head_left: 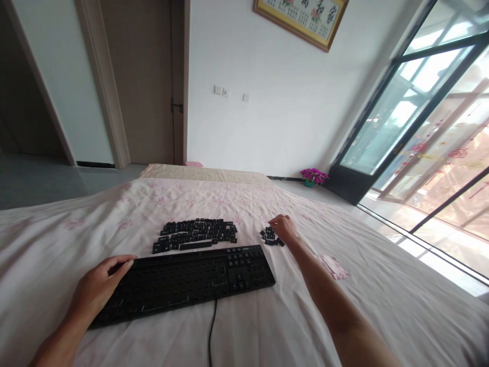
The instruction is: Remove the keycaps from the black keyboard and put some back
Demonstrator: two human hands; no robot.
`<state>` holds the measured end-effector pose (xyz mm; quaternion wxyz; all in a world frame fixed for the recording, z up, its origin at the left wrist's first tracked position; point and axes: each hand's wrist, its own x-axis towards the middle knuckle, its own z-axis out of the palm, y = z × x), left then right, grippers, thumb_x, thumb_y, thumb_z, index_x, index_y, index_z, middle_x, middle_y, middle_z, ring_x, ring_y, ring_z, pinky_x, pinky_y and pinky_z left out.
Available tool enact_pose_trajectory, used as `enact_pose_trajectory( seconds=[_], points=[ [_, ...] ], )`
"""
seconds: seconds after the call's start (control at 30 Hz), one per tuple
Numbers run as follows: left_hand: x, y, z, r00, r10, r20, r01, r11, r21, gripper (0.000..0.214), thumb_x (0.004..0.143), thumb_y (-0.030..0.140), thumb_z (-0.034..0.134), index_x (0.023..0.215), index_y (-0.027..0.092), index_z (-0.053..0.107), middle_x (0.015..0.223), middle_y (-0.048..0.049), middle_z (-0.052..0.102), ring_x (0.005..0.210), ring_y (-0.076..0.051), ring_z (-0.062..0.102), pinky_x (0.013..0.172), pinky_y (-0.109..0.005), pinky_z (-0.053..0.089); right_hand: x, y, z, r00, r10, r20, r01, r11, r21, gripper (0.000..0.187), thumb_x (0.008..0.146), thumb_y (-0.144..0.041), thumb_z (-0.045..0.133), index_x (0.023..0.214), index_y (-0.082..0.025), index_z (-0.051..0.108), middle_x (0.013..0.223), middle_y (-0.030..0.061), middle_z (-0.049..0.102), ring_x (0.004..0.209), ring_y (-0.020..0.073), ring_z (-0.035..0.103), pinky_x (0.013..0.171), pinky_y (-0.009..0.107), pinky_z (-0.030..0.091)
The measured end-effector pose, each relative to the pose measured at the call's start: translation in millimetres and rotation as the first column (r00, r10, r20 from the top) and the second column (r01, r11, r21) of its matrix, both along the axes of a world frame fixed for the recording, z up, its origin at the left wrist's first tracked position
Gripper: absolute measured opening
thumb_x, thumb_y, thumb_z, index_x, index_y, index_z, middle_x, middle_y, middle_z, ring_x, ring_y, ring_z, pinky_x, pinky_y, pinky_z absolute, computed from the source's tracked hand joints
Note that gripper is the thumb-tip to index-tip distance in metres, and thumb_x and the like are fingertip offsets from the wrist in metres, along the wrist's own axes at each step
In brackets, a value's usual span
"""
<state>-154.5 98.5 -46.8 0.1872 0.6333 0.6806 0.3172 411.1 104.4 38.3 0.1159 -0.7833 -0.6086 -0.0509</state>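
A black keyboard point(179, 280) lies at a slant on the bed, most of its key area bare of caps. Keycaps remain on its right-hand block. My left hand point(101, 283) grips its far left edge, thumb and fingers closed on the rim. My right hand point(284, 227) is over the far side of a small pile of black keycaps point(270, 234), fingers bent together; anything between the fingertips is too small to make out. Beyond the keyboard, a larger spread of loose keycaps point(194, 232) lies in rough rows, with a long space bar point(195, 245) in front.
A pale flowered sheet point(244, 326) covers the bed in wrinkles. The keyboard's cable point(212, 331) runs toward me. A pink cloth-like piece point(334, 267) lies beside my right forearm. Beyond the bed are a flower pot point(314, 177), a wall, a brown door point(139, 81) and glass doors point(412, 117).
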Motion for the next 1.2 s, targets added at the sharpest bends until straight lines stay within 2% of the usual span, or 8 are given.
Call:
enact_pose_trajectory(
  seconds=[0.13,0.3,0.43,0.57,0.8,1.03,1.2],
  points=[
    [0.2,0.2,0.5,0.999,-0.003,0.035,0.006,0.998,-0.067,0.036,0.079,0.051,0.055,0.103,0.029,0.071,0.098,0.002,0.076,0.091,-0.023,0.069,0.074,-0.026,0.051,5.6,21.1,-3.8,1.0,0.004,0.025,-0.002,0.999,-0.05,0.017,0.08,-0.027,0.063,0.086,-0.025,0.079,0.103,0.0084,0.07,0.104,0.0245,0.053,0.085,0.031,0.038],
    [-0.4,0.7,-0.3,0.998,-0.001,0.068,0.006,0.997,-0.081,0.037,0.079,0.052,0.055,0.104,0.029,0.071,0.1,0.0013,0.075,0.092,-0.023,0.069,0.074,-0.025,0.051,6.6,29.6,-8.0,0.999,0.016,0.028,-0.014,0.995,-0.097,0.008,0.071,-0.026,0.071,0.075,-0.024,0.079,0.09,0.0095,0.072,0.107,0.0258,0.052,0.09,0.034,0.035],
    [0.8,0.9,1.1,0.999,0.007,0.047,-0.004,0.997,-0.074,0.036,0.079,0.052,0.056,0.103,0.029,0.071,0.103,0.0022,0.074,0.094,-0.022,0.067,0.079,-0.025,0.049,-0.1,29.6,-6.0,0.999,0.03,0.019,-0.028,0.996,-0.087,0.014,0.075,-0.028,0.068,0.082,-0.023,0.079,0.089,0.0101,0.071,0.108,0.0259,0.052,0.091,0.035,0.035],
    [3.3,-0.3,5.1,0.998,0.001,0.056,0.004,0.996,-0.084,0.036,0.079,0.051,0.055,0.102,0.027,0.071,0.104,0.0011,0.074,0.097,-0.022,0.066,0.082,-0.025,0.047,-22.0,29.9,-10.4,0.996,0.089,-0.009,-0.089,0.993,-0.078,0.021,0.082,-0.032,0.061,0.094,-0.025,0.078,0.086,0.0073,0.072,0.103,0.0239,0.056,0.086,0.034,0.039],
    [2.8,-4.0,7.1,0.997,-0.005,0.08,0.012,0.995,-0.096,0.037,0.079,0.05,0.055,0.103,0.027,0.07,0.104,0.0004,0.074,0.097,-0.022,0.067,0.08,-0.024,0.049,-52.1,27.6,-24.9,0.987,0.159,0.032,-0.155,0.984,-0.084,0.018,0.085,-0.029,0.061,0.092,-0.025,0.078,0.084,0.006,0.072,0.101,0.0224,0.056,0.09,0.035,0.037],
    [3.0,-2.6,6.2,0.999,0.001,0.045,0.002,0.999,-0.054,0.034,0.078,0.048,0.057,0.101,0.028,0.072,0.103,0.0011,0.074,0.095,-0.021,0.067,0.079,-0.024,0.049,-55.8,28.7,-19.6,0.963,0.237,0.13,-0.221,0.967,-0.123,0.014,0.083,-0.029,0.066,0.09,-0.025,0.078,0.091,0.0075,0.073,0.104,0.0234,0.053,0.09,0.034,0.03],
    [3.9,-2.5,8.0,0.999,0.002,0.032,0.0,0.998,-0.061,0.033,0.079,0.049,0.056,0.1,0.029,0.072,0.103,0.0021,0.074,0.097,-0.021,0.066,0.081,-0.024,0.048,-62.5,21.8,-15.1,0.956,0.261,0.134,-0.245,0.962,-0.121,0.014,0.084,-0.03,0.066,0.09,-0.026,0.078,0.093,0.0064,0.074,0.101,0.0236,0.053,0.086,0.033,0.03]
  ],
)
